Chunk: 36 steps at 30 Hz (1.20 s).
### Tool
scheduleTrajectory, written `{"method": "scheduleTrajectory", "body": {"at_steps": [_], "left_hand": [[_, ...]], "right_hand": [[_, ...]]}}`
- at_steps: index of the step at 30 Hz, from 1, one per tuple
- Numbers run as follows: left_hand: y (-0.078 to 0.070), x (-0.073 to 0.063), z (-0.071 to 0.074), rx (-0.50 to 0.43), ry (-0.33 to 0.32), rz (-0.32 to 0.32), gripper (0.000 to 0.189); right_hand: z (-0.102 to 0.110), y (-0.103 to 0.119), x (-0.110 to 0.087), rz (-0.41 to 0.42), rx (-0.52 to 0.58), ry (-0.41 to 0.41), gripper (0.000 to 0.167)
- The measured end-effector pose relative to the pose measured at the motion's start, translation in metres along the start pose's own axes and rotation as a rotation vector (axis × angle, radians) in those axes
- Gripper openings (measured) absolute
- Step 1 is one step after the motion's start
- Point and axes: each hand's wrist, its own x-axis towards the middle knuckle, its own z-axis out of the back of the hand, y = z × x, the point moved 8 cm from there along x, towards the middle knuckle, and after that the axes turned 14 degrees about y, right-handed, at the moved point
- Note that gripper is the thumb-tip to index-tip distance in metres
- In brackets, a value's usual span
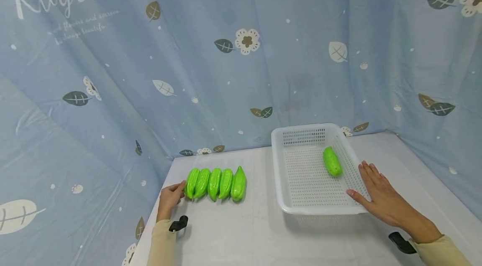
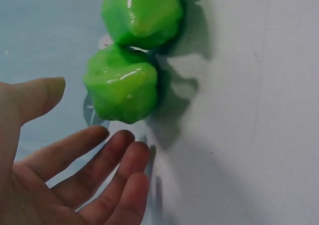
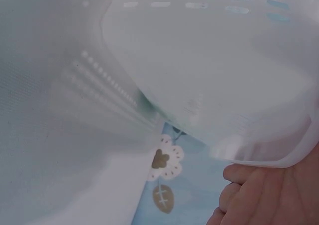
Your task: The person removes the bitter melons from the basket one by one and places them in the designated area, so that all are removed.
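Observation:
A row of several glossy green ribbed gourds, bitter-melon-like, lies side by side on the left of the white table. My left hand is beside the leftmost gourd, fingertips right at its side. In the left wrist view, its thumb and fingers are apart and relaxed, close to the lobed end of a gourd. On the right stands a white perforated plastic basket, with one green gourd lying inside near its right wall. My right hand rests on the basket's right rim, fingers straight and thumb over the edge.
The white table runs back to a blue curtain printed with leaves and flowers. The curtain also hangs along the left and right sides. A black wrist strap piece shows at the left sleeve, another at the right.

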Motion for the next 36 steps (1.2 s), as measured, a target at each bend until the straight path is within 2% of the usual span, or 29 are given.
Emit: {"method": "scheduleTrajectory", "body": {"at_steps": [6, 10, 13, 16, 21, 26, 30, 36], "left_hand": [[-0.008, -0.005, 0.011, 0.016, -0.051, -0.042, 0.069], [-0.017, -0.011, 0.019, 0.037, -0.114, -0.071, 0.061], [-0.025, -0.015, 0.023, 0.024, -0.153, -0.089, 0.058], [-0.035, -0.019, 0.023, -0.002, -0.158, -0.115, 0.057], [-0.061, -0.026, 0.020, -0.048, -0.129, -0.162, 0.061], [-0.094, -0.029, 0.012, -0.107, -0.120, -0.222, 0.054], [-0.120, -0.034, 0.003, -0.127, -0.108, -0.285, 0.042], [-0.155, -0.043, -0.017, -0.146, -0.032, -0.364, 0.039]], "right_hand": [[0.001, 0.000, -0.001, 0.014, -0.010, -0.015, 0.098], [0.002, 0.001, -0.002, 0.024, -0.029, -0.018, 0.096], [0.003, 0.001, -0.002, 0.025, -0.044, -0.013, 0.096], [0.003, 0.002, -0.002, 0.021, -0.062, -0.008, 0.097], [0.004, 0.003, -0.002, 0.012, -0.093, -0.004, 0.098], [0.006, 0.004, -0.002, 0.013, -0.097, 0.002, 0.097], [0.007, 0.005, -0.002, 0.015, -0.099, -0.001, 0.098], [0.005, 0.003, -0.001, 0.010, -0.097, 0.006, 0.098]]}}
